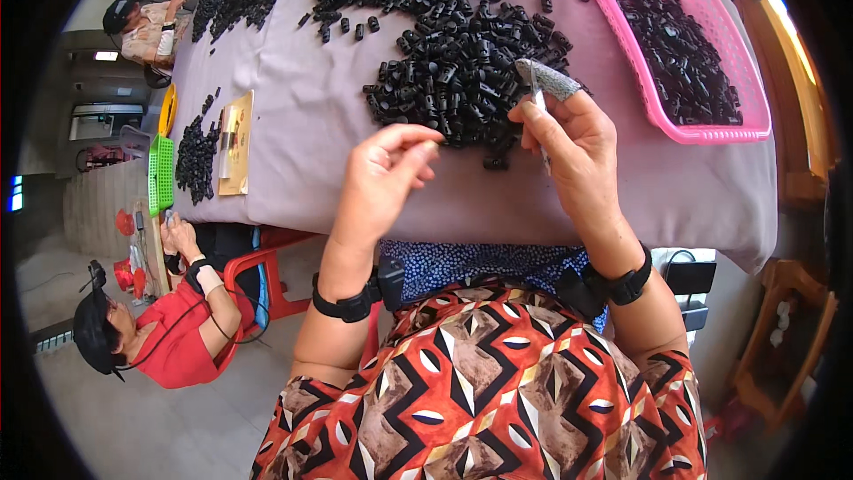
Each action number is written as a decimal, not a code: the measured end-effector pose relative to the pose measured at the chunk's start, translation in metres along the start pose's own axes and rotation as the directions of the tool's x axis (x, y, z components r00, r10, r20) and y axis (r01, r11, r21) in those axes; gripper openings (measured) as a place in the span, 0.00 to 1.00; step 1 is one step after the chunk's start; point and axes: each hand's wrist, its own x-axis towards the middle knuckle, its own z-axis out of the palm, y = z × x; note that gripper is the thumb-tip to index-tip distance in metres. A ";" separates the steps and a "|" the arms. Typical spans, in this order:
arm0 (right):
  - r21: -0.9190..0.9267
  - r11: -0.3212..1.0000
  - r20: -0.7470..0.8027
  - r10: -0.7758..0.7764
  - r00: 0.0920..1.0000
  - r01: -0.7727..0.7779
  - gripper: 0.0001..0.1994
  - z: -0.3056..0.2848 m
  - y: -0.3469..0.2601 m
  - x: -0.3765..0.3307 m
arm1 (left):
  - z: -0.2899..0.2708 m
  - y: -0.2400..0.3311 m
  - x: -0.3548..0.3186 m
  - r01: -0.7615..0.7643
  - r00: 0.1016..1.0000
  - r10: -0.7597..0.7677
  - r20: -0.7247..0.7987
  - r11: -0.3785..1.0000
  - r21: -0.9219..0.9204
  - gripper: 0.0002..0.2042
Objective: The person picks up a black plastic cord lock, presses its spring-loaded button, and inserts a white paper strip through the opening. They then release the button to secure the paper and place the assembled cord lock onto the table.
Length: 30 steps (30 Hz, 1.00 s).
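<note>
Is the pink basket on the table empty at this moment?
No, the pink basket at the right of the table holds a heap of small black parts.

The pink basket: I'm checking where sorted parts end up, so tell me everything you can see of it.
The pink basket is a shallow rectangular tray of what looks like plastic, with mesh-like perforated walls and a solid rim. It lies flat on the grey cloth at the table's far right, partly filled with small black parts. Neither hand touches it; the right hand is nearest.
</note>
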 end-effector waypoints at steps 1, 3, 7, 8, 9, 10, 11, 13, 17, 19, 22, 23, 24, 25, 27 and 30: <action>-0.023 1.000 0.008 -0.007 1.000 0.007 0.15 0.000 0.001 0.000 | 0.008 0.002 -0.005 0.008 0.998 -0.010 0.063 0.999 0.034 0.08; -0.045 0.999 0.013 0.019 1.000 -0.018 0.15 -0.001 0.000 -0.002 | 0.023 0.007 -0.006 0.015 0.992 -0.022 0.122 0.998 0.065 0.08; -0.116 0.993 0.019 0.026 0.999 -0.024 0.16 -0.001 -0.002 -0.005 | 0.037 0.013 0.003 -0.315 0.944 0.241 0.225 0.862 0.398 0.08; -0.115 0.993 0.021 0.026 0.999 -0.023 0.16 -0.001 -0.001 -0.004 | 0.040 0.013 0.005 -0.389 0.918 0.285 0.276 0.779 0.491 0.08; -0.092 0.995 0.030 0.027 0.999 -0.024 0.16 -0.001 -0.001 -0.004 | 0.043 0.010 0.005 -0.444 0.896 0.339 0.286 0.709 0.548 0.09; -0.069 0.997 0.040 0.027 0.999 -0.025 0.16 -0.001 0.000 -0.005 | 0.045 0.009 0.005 -0.444 0.896 0.338 0.288 0.708 0.550 0.09; -0.065 0.998 0.038 0.027 0.999 -0.025 0.16 0.000 0.000 -0.005 | 0.046 0.009 0.005 -0.436 0.900 0.336 0.277 0.705 0.559 0.08; -0.039 0.999 0.072 0.030 0.997 -0.027 0.17 0.000 0.000 -0.004 | 0.048 0.009 0.006 -0.432 0.902 0.335 0.273 0.699 0.569 0.08; -0.108 0.994 0.093 -0.006 0.996 0.016 0.18 -0.001 -0.002 -0.005 | 0.044 0.010 0.004 -0.338 0.941 0.288 0.178 0.837 0.430 0.07; -0.124 0.992 0.091 0.003 0.996 0.008 0.18 -0.002 -0.003 -0.005 | 0.041 0.015 -0.001 -0.001 0.994 -0.004 0.110 0.999 0.042 0.05; -0.115 0.993 0.132 0.050 0.990 -0.034 0.18 -0.002 -0.001 -0.006 | 0.031 0.016 -0.006 -0.049 0.990 0.045 0.137 0.998 0.027 0.07; -0.094 0.993 0.170 0.084 0.982 -0.069 0.17 -0.001 0.000 -0.007 | 0.028 0.013 -0.008 -0.073 0.985 0.071 0.155 0.997 0.007 0.08; -0.094 0.993 0.169 0.083 0.982 -0.068 0.17 0.001 0.000 -0.009 | 0.028 0.015 -0.010 -0.073 0.985 0.071 0.156 0.997 0.008 0.08; -0.033 0.997 0.209 0.070 0.975 -0.064 0.17 0.004 0.001 -0.011 | 0.029 0.017 -0.012 -0.038 0.987 0.055 0.149 0.993 -0.116 0.09; 0.005 0.997 0.270 0.071 0.960 -0.076 0.17 0.008 0.000 -0.013 | 0.029 0.019 -0.013 -0.005 0.989 0.040 0.143 0.971 -0.237 0.09; 0.031 0.992 0.287 0.112 0.951 -0.126 0.17 0.009 0.002 -0.015 | 0.025 0.019 -0.012 -0.019 0.989 0.062 0.136 0.954 -0.300 0.10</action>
